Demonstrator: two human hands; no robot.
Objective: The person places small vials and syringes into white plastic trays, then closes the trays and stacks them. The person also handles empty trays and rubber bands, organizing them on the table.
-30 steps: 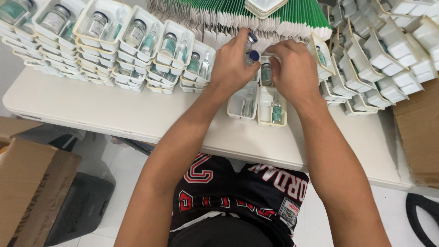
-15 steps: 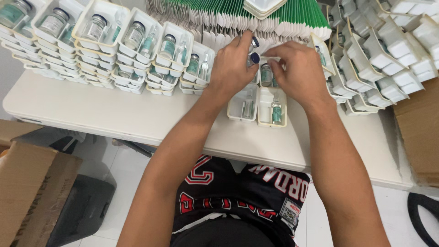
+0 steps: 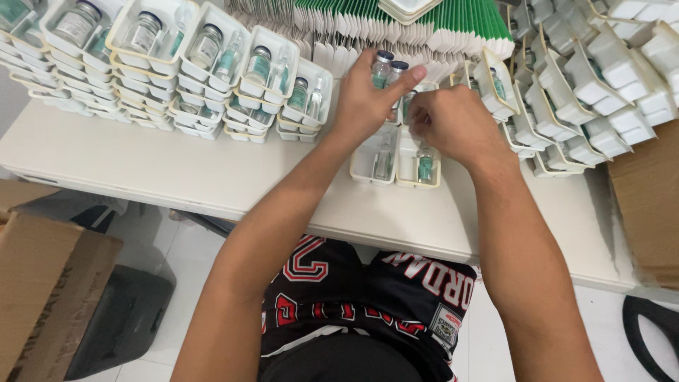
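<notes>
One white table (image 3: 177,177) is carrying everything. On it, left of the two hands, stacks of white trays (image 3: 177,106) are standing in a row of about six; each top tray is showing one vial and one thin ampoule. More tray stacks (image 3: 601,92) are lying to the right of the hands, empty side up, too many to count surely. Behind the hands, one long row of green-and-white folded cartons (image 3: 396,21) is running, cut off by the top edge. One brown box (image 3: 42,276) is standing on the floor, below the table's left end.

Two open trays (image 3: 396,159) are lying just under the hands, long axis pointing away from the person. The left hand (image 3: 368,106) is pinching two small vials (image 3: 389,67) with blue caps, upright, caps pointing to the cartons. The right hand (image 3: 453,124) is curled, its fingertips are hidden, so I cannot tell what it is gripping.
</notes>
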